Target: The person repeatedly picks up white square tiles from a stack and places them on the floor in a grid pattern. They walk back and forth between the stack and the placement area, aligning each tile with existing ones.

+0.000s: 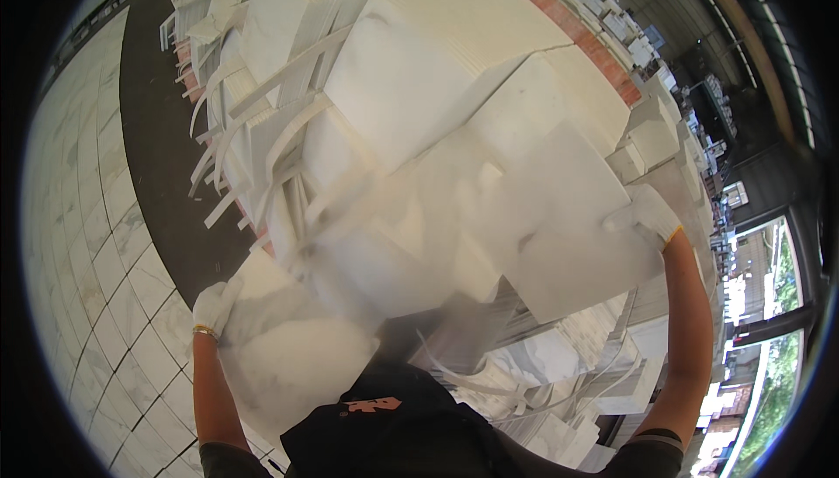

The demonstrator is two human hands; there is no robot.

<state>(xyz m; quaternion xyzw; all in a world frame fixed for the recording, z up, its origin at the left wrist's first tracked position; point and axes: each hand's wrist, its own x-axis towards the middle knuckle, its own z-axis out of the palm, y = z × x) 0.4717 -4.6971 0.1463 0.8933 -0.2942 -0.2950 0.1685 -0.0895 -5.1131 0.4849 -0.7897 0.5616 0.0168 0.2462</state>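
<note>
My left hand [214, 308], in a white glove with a yellow cuff, is closed on the outer edge of a pale stone tile [297, 360] at lower left, near my body. At the right, my right hand [645, 218], gloved the same way, grips the edge of another pale stone tile [587, 259], which is tilted above the stacks. The thumb lies on the tile's face and the other fingers are partly hidden. Between the hands, white tiles [393, 264] lie overlapping, their outlines hazy and hard to separate.
Large stacks of white stone slabs [411, 67] stand ahead, with thin stone strips [293, 67] jutting out on their left. More tiles and strips [542, 360] lie close to me. A dark floor band [166, 155] and a marble-tiled floor [83, 207] run along the left.
</note>
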